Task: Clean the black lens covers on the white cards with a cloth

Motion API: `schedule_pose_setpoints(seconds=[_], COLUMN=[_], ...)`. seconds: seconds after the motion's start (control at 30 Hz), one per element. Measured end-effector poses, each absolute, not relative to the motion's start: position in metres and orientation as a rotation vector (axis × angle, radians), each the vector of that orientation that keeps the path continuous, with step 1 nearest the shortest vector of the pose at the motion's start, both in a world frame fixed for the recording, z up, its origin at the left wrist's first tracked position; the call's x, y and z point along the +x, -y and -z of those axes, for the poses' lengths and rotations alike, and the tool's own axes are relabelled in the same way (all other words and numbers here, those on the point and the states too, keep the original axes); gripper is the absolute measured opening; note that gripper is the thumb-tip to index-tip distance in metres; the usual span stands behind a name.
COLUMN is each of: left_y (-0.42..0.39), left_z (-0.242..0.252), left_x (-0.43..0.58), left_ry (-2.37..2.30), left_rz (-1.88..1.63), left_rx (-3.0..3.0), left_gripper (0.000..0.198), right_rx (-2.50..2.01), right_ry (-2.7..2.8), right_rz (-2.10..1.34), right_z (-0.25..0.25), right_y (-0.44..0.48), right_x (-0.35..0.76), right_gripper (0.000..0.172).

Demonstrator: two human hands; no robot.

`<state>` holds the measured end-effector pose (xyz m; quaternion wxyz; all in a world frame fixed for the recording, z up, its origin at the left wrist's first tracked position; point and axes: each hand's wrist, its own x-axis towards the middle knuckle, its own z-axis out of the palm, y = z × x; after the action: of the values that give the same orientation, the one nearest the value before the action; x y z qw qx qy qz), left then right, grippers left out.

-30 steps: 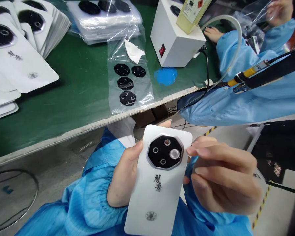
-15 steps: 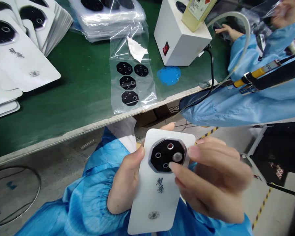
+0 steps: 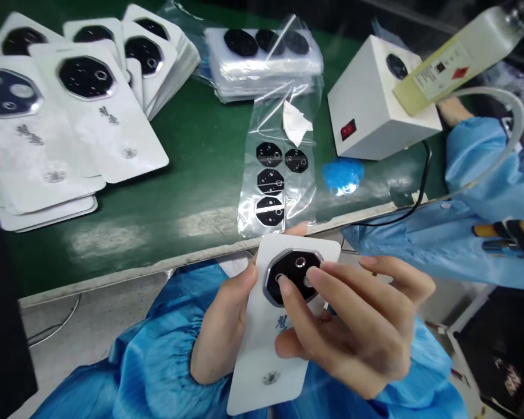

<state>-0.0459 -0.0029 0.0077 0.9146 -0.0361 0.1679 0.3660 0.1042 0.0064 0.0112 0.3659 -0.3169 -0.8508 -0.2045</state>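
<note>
My left hand [image 3: 222,323] grips a white phone back cover [image 3: 255,355] by its edges, thumb on the near left side and a fingertip showing beyond the top. The cover is tilted upright and has dark lettering and a round emblem. Near its top is a black octagonal camera plate [image 3: 289,266] with a silver rim and ringed lens holes. My right hand [image 3: 353,326] lies over the cover's right side, fingers apart. Two of its fingertips touch the plate, partly hiding the lens holes. The right thumb is near the lettering.
On the green table [image 3: 192,174], white phone covers [image 3: 126,134] are stacked at left. Several black octagonal pieces [image 3: 269,181] lie on a clear bag near the edge. Behind are bagged covers [image 3: 262,70], a white box [image 3: 367,105] with a yellowish bottle [image 3: 445,70], and a co-worker's blue sleeve [image 3: 475,145].
My right fingers have shifted left across the camera plate, with the hand spreading more over the cover. My left hand keeps its grip. The view has swung left, showing more of the stacked covers.
</note>
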Motion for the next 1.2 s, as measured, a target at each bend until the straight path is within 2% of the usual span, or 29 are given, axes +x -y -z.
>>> schedule_pose_setpoints(seconds=[0.17,0.27,0.43,0.53,0.63,0.77,0.97,1.2], left_y=[-0.003,-0.002,0.002,0.004,0.006,0.009,0.007,-0.010], left_z=[-0.018,-0.022,-0.024,-0.022,-0.018,-0.017,-0.018,-0.013], left_x=[-0.059,-0.063,-0.066,-0.073,-0.080,-0.079,-0.073,-0.077], left_ry=[-0.307,-0.253,-0.308,-0.550,-0.673,-0.728,-0.807,-0.836], left_rz=[-0.823,-0.867,-0.887,-0.856,-0.871,-0.955,-0.981,-1.036], left_rx=[-0.121,-0.013,-0.004,0.044,0.076,0.154,0.175,0.181], left_gripper=[0.051,0.052,0.064,0.072,0.065,0.055,0.054,0.055], right_rx=[-0.874,-0.822,-0.816,-1.031,-1.413,-1.630,-1.853,-1.791], right_ry=[2.247,1.983,1.887,1.928,1.967,1.983,1.945,1.852], right_rz=[0.319,0.164,-0.141,-0.221,-0.367,-0.359,-0.331,-0.364], right_z=[-0.028,-0.034,-0.031,-0.024,-0.015,-0.002,0.025,0.034], right_y=[-0.019,-0.020,-0.015,-0.026,-0.067,-0.153,-0.236,-0.254], right_x=[0.091,0.089,0.099,0.105,0.114,0.130,0.124,0.113], right_gripper=[0.028,0.029,0.009,0.014,0.016,0.006,0.026,0.029])
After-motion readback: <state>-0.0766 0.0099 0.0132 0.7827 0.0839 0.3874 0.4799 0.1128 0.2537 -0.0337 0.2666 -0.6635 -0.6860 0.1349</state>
